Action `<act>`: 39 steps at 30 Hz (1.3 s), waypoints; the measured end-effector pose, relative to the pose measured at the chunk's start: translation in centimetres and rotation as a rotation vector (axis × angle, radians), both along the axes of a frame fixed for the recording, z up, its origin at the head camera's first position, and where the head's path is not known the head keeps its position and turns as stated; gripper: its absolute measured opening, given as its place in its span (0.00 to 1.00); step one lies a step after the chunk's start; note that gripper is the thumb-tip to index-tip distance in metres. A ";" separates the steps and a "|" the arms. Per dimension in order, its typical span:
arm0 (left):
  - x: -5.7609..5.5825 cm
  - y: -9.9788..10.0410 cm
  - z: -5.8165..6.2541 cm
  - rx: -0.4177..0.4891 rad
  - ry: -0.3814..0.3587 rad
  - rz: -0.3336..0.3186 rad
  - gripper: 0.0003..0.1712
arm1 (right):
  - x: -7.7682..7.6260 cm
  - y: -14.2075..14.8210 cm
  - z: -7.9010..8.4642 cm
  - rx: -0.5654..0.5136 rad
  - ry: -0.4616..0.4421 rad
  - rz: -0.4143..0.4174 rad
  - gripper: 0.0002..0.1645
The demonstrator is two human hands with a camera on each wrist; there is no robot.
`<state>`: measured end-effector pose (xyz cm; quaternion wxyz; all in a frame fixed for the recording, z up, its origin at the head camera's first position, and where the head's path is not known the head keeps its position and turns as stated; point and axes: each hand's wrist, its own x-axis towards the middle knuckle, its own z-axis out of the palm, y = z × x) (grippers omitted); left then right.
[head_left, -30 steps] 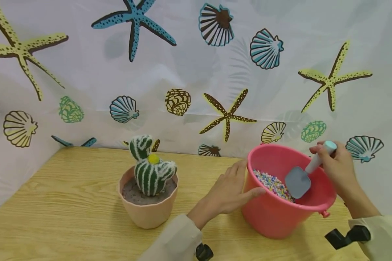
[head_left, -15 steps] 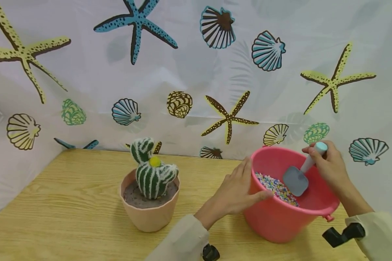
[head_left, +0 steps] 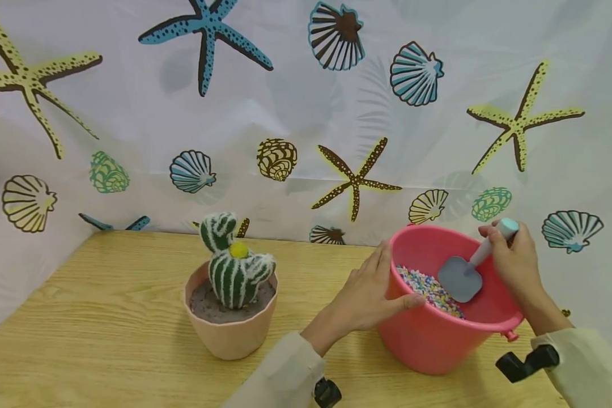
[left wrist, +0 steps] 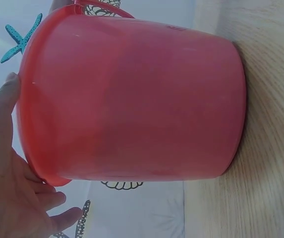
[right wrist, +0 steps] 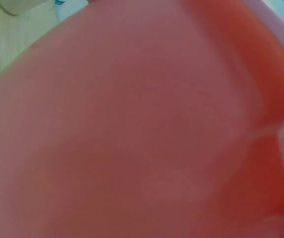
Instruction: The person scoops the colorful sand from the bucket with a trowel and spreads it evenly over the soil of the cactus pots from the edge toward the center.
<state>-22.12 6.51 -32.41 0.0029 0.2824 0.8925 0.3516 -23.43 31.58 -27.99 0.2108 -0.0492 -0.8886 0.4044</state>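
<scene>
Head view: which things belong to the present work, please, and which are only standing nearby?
Likely part of the work:
- scoop, held by the right hand
- bucket, touched by the left hand
- colourful bits inside it

Apparently just nearby:
- cactus in its pot
- printed cloth behind

We see a smooth, softly glossy plastic bucket [head_left: 430, 343], a matt scoop [head_left: 460, 279], a fuzzy, yarn-like cactus [head_left: 232, 280], a wood-grained surface [head_left: 107, 306].

The bucket [right wrist: 117, 109] looks blurred in the right wrist view
</scene>
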 end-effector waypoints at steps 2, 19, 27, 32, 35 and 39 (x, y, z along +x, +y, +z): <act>0.0 0.0 0.1 0.004 -0.010 -0.002 0.62 | 0.0 0.0 0.1 -0.005 0.007 -0.016 0.28; -0.3 -0.1 0.0 0.010 -0.002 -0.017 0.63 | -0.1 -0.8 0.5 -0.062 -0.117 -0.030 0.33; -0.4 0.0 0.0 0.018 -0.011 -0.025 0.63 | -0.2 -1.6 0.8 -0.158 -0.139 -0.092 0.32; -0.3 0.1 0.1 0.026 -0.014 -0.024 0.64 | -0.3 -1.5 1.0 -0.234 -0.121 -0.129 0.34; -0.3 0.1 0.1 0.027 -0.013 -0.029 0.64 | -0.3 -1.3 1.0 -0.302 -0.101 -0.108 0.31; -0.3 0.1 0.0 0.033 -0.024 -0.026 0.64 | -0.4 -1.3 1.0 -0.416 -0.090 -0.048 0.27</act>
